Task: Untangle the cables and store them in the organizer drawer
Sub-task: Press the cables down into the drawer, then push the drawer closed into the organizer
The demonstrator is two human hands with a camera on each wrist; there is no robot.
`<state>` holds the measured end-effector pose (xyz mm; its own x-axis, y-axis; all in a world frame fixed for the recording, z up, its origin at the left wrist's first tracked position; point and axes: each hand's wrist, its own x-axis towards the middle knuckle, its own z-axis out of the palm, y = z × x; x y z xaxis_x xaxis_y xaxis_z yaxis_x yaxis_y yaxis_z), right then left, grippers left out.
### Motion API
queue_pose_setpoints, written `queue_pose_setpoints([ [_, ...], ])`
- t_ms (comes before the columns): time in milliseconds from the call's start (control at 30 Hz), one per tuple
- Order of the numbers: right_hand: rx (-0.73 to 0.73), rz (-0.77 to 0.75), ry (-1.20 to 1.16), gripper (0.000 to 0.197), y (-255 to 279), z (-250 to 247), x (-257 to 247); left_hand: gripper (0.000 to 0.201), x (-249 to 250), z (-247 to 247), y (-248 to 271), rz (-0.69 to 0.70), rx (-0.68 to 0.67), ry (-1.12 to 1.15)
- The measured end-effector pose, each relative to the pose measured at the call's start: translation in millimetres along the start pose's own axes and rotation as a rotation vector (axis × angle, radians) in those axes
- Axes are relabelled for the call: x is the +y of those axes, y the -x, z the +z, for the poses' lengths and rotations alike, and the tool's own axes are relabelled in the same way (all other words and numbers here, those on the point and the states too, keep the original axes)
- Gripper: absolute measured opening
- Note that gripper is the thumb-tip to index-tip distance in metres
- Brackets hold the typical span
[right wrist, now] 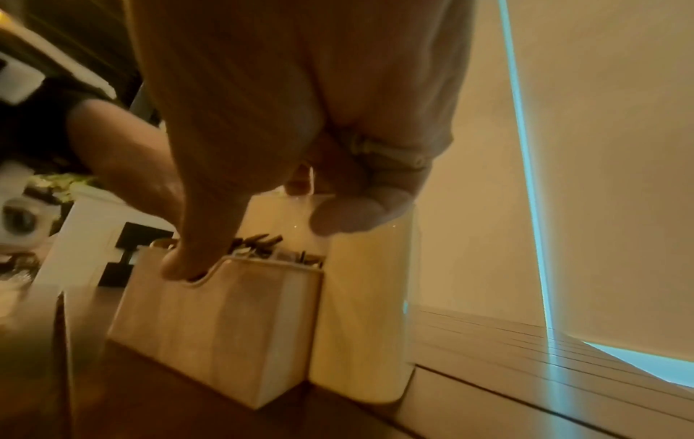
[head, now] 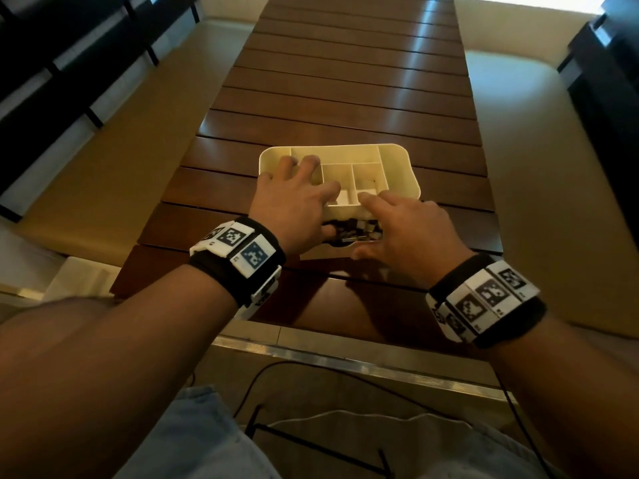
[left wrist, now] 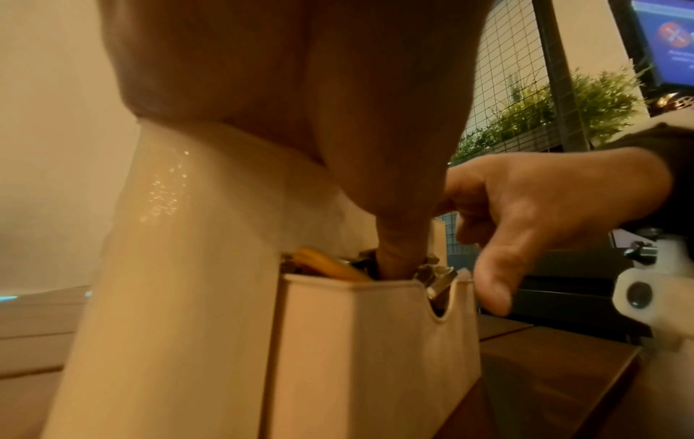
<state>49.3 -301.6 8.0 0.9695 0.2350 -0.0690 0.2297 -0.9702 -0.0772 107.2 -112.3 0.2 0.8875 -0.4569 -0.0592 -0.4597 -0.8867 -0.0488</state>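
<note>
Left hand (head: 292, 205) spread on organizer (head: 397, 167), thumb in cable-filled drawer (left wrist: 375, 341), right hand (head: 408, 233) thumb on drawer notch, slatted table (head: 345, 98).

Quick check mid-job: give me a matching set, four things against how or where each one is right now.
Things:
1. drawer
2. top tray
3. left hand
4. table

States:
a. dark slatted wood
b. cream, split into compartments
c. slid out, full of small dark and metal parts
d. resting on the tray, fingers spread

Pairs: 1-c, 2-b, 3-d, 4-a
</note>
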Motion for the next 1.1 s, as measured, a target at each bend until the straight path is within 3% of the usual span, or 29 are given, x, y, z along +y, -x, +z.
queue_pose_setpoints([
  [367,0.14,0.091,-0.198,0.028,-11.9,7.1,0.7,0.056,-2.1,2.1,-0.1,0.008,-0.001,0.004],
  [467,0.114,0.117,-0.158,0.027,-14.2,8.8,-6.8,0.056,-3.1,1.3,0.3,0.017,-0.013,0.044],
  [567,0.103,0.127,-0.143,0.028,-17.4,9.4,-10.3,0.068,0.8,1.7,1.9,0.007,0.004,0.022],
  [800,0.277,-0.021,-0.421,0.02,-16.0,15.0,7.2,0.061,6.9,3.6,1.4,-0.045,0.032,0.007],
  [933,0.43,-0.112,-0.435,0.021,-12.1,18.0,9.5,0.057,5.7,3.3,0.3,-0.042,0.03,0.011],
  [1100,0.386,-0.135,-0.396,0.034,-6.4,23.1,10.5,0.058,3.2,4.0,-0.5,-0.035,0.027,0.001],
])
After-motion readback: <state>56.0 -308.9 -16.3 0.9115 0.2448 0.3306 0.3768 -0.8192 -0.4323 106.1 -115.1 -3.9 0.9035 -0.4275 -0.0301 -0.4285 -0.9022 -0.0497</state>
